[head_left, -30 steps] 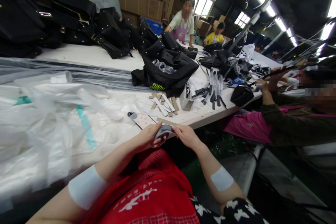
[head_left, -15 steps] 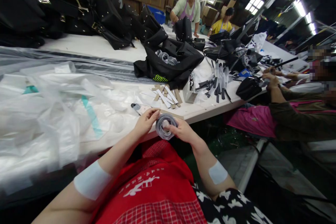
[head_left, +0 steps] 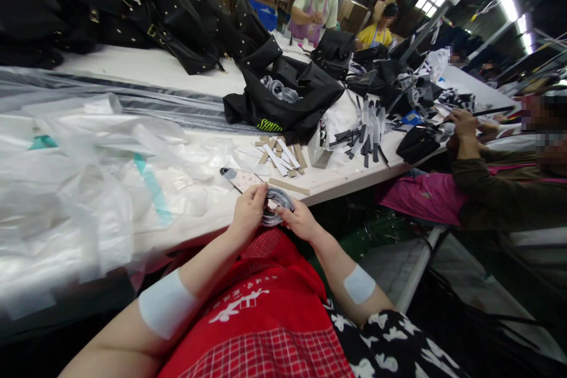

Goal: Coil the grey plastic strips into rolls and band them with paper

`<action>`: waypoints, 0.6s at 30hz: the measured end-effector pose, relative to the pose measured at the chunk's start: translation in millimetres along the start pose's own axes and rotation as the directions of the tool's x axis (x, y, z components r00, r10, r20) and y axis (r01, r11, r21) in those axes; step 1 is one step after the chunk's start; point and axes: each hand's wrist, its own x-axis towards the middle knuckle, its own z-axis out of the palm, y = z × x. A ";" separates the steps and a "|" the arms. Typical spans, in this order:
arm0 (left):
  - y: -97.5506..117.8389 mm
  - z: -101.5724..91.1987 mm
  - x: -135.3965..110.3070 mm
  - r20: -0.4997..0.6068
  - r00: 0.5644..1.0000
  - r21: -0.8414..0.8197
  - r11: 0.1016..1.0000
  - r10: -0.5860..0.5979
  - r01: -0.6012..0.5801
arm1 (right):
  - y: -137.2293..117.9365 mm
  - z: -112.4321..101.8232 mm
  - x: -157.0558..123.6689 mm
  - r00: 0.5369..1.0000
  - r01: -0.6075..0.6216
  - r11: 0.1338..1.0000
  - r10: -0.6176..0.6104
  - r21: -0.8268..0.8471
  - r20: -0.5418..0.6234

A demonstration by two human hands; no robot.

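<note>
A coiled grey, plastic-looking strap (head_left: 279,196) is held between my two hands, just off the table's front edge. My left hand (head_left: 249,208) pinches the coil's left side with thumb and fingers. On the opposite side my right hand (head_left: 301,220) grips it, the thumb reaching into the ring's centre. What the coil is wrapped around, if anything, I cannot make out. Just beyond my hands lies a thin flat cardboard strip (head_left: 289,186). A pair of snips or a similar small tool with a dark end (head_left: 227,172) rests to the left of it.
White and brown card strips (head_left: 280,156) lie piled on the white table (head_left: 345,180). Behind them a black bag (head_left: 305,107) holds more coils. Clear plastic bags (head_left: 88,189) cover the left side. Black bags (head_left: 186,18) stand at the back. Co-workers sit right and stand opposite.
My left hand has closed onto the coil's left side, where it was beside it before. The coil has tilted and shifted slightly left. The co-worker opposite has raised a hand from the bag.
</note>
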 end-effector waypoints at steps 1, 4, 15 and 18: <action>-4.2 1.5 -2.1 -0.015 0.999 -0.039 0.999 -0.030 0.030 | 1.0 3.7 0.0 1.000 -0.008 0.999 0.009 0.046 -0.020; -16.0 4.5 -5.8 0.015 0.995 -0.110 0.989 -0.097 0.098 | 3.8 9.7 -0.5 0.999 -0.025 0.989 0.029 0.148 -0.023; -7.1 -12.9 -5.6 0.612 0.786 0.172 0.954 0.091 -0.245 | -7.3 -26.2 -11.1 0.895 0.039 0.988 0.032 -0.148 0.446; -10.4 -10.0 -14.4 0.564 0.825 0.143 0.978 0.045 -0.150 | -0.7 -21.8 -10.8 0.942 0.026 0.994 0.013 -0.111 0.336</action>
